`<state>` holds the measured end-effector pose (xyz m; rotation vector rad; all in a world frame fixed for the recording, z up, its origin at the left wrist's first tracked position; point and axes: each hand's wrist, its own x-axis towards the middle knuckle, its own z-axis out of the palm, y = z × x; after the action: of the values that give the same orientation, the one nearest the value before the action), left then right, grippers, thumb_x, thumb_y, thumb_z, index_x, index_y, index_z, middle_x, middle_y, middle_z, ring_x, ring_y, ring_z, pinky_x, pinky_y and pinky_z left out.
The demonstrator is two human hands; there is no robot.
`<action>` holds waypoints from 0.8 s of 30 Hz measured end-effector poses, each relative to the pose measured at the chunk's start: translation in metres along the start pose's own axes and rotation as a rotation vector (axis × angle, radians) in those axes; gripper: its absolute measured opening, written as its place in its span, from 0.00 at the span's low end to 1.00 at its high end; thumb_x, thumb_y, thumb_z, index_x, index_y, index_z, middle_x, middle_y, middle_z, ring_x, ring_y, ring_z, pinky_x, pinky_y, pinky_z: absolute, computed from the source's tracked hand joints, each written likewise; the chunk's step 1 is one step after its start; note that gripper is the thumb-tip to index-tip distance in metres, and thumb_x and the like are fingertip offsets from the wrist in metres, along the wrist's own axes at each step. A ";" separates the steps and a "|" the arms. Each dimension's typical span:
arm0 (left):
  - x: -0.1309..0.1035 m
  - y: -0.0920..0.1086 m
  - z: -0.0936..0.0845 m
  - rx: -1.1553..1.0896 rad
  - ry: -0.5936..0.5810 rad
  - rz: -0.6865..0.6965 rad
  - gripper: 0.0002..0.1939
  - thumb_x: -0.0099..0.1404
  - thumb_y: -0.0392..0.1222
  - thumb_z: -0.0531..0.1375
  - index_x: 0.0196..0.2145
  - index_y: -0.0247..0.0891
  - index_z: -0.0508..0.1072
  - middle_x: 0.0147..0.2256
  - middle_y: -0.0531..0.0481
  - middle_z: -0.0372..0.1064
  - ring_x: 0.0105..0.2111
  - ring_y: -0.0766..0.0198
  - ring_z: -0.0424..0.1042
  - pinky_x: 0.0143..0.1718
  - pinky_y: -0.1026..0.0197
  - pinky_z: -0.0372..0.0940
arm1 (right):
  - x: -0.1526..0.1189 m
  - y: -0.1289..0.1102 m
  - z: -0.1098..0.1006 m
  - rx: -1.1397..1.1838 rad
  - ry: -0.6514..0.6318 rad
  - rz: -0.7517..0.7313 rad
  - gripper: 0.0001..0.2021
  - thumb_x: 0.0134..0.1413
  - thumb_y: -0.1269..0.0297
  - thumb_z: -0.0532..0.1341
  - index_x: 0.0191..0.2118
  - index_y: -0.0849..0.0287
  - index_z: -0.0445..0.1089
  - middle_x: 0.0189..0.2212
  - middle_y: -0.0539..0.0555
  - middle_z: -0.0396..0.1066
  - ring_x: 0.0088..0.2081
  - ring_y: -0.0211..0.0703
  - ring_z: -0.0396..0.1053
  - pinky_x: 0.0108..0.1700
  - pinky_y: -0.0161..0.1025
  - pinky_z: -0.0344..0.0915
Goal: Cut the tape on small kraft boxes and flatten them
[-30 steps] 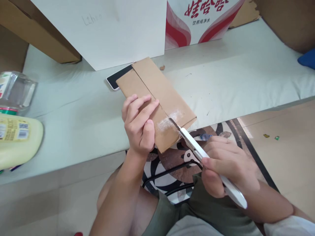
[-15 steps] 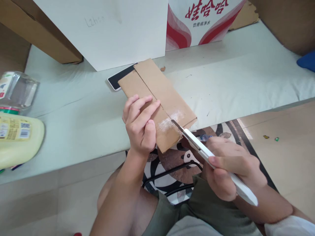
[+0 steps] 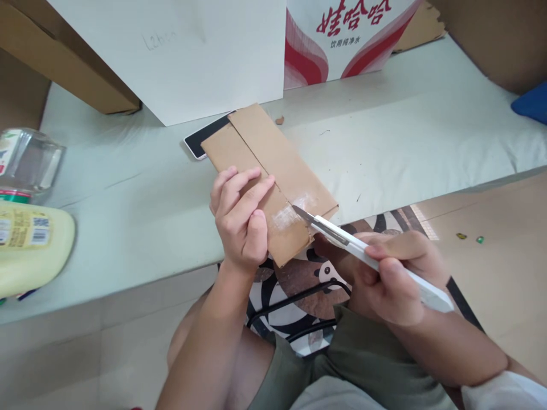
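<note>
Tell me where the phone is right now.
The phone lies on the pale table, left of centre in the head view, mostly hidden beneath the far end of the cardboard box and just before the white board.

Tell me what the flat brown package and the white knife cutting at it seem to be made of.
The package looks like matte brown cardboard: dull tan faces and folded flaps, with a shiny strip of clear tape across the seam. The knife seems to have a smooth, glossy white plastic handle and a thin grey blade, likely metal. The right hand grips it; the left hand steadies the package.
</note>
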<state>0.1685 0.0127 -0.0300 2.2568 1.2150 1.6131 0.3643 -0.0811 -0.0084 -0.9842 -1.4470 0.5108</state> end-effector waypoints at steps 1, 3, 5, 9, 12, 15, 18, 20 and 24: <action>0.000 0.000 0.000 0.001 0.000 0.000 0.24 0.75 0.44 0.48 0.55 0.46 0.81 0.55 0.46 0.76 0.62 0.46 0.67 0.70 0.38 0.56 | 0.001 -0.002 0.000 0.081 0.039 0.003 0.07 0.70 0.64 0.54 0.40 0.52 0.68 0.17 0.44 0.52 0.15 0.36 0.50 0.17 0.39 0.47; 0.000 -0.001 0.000 0.000 -0.007 -0.002 0.24 0.75 0.45 0.47 0.55 0.46 0.81 0.55 0.46 0.75 0.62 0.46 0.67 0.70 0.38 0.56 | 0.005 -0.007 -0.001 0.220 0.108 0.007 0.06 0.68 0.68 0.57 0.39 0.54 0.72 0.18 0.45 0.54 0.15 0.36 0.51 0.16 0.39 0.47; 0.000 -0.001 -0.001 -0.013 -0.010 -0.002 0.24 0.75 0.45 0.48 0.55 0.47 0.80 0.55 0.46 0.75 0.62 0.45 0.67 0.70 0.37 0.55 | 0.007 -0.011 -0.001 0.265 0.117 0.015 0.07 0.68 0.68 0.58 0.38 0.55 0.73 0.18 0.45 0.55 0.16 0.35 0.51 0.16 0.40 0.47; -0.001 -0.002 -0.002 -0.033 -0.008 -0.010 0.23 0.74 0.44 0.48 0.55 0.47 0.80 0.56 0.47 0.75 0.63 0.46 0.66 0.71 0.37 0.54 | 0.010 -0.013 -0.001 0.254 0.086 0.014 0.08 0.67 0.68 0.58 0.38 0.56 0.74 0.17 0.45 0.56 0.15 0.35 0.52 0.18 0.41 0.49; -0.001 -0.001 -0.002 -0.022 -0.010 -0.021 0.23 0.74 0.45 0.48 0.55 0.46 0.80 0.55 0.46 0.75 0.63 0.46 0.66 0.71 0.37 0.55 | 0.010 -0.012 -0.003 0.260 0.064 0.045 0.08 0.68 0.68 0.57 0.38 0.55 0.73 0.17 0.45 0.56 0.15 0.36 0.53 0.16 0.39 0.49; -0.001 -0.001 -0.002 -0.021 -0.010 -0.020 0.23 0.74 0.44 0.48 0.54 0.46 0.80 0.56 0.46 0.75 0.63 0.46 0.67 0.71 0.37 0.55 | 0.007 -0.008 -0.002 0.266 0.075 0.063 0.08 0.68 0.67 0.58 0.37 0.54 0.73 0.17 0.45 0.56 0.15 0.36 0.53 0.15 0.38 0.50; -0.001 -0.001 -0.001 -0.025 -0.005 -0.023 0.24 0.73 0.43 0.48 0.55 0.47 0.80 0.56 0.46 0.75 0.63 0.45 0.67 0.71 0.36 0.54 | 0.005 -0.006 0.000 0.279 0.103 0.067 0.07 0.67 0.67 0.59 0.37 0.53 0.72 0.17 0.45 0.55 0.14 0.35 0.52 0.14 0.38 0.50; -0.002 -0.001 0.000 -0.018 0.001 -0.022 0.24 0.73 0.42 0.48 0.55 0.47 0.80 0.56 0.46 0.75 0.63 0.46 0.67 0.71 0.36 0.54 | 0.005 -0.005 0.000 0.275 0.108 0.103 0.07 0.68 0.66 0.59 0.36 0.53 0.71 0.17 0.45 0.55 0.14 0.36 0.52 0.14 0.38 0.51; -0.002 -0.001 0.000 0.004 0.003 -0.019 0.25 0.72 0.41 0.48 0.55 0.46 0.81 0.56 0.46 0.75 0.63 0.46 0.67 0.71 0.36 0.55 | 0.010 -0.001 -0.002 0.297 0.028 0.135 0.07 0.70 0.65 0.57 0.37 0.52 0.68 0.16 0.43 0.56 0.13 0.35 0.54 0.12 0.35 0.52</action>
<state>0.1681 0.0120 -0.0321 2.2392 1.2378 1.6092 0.3671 -0.0739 -0.0020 -0.8499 -1.2424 0.7836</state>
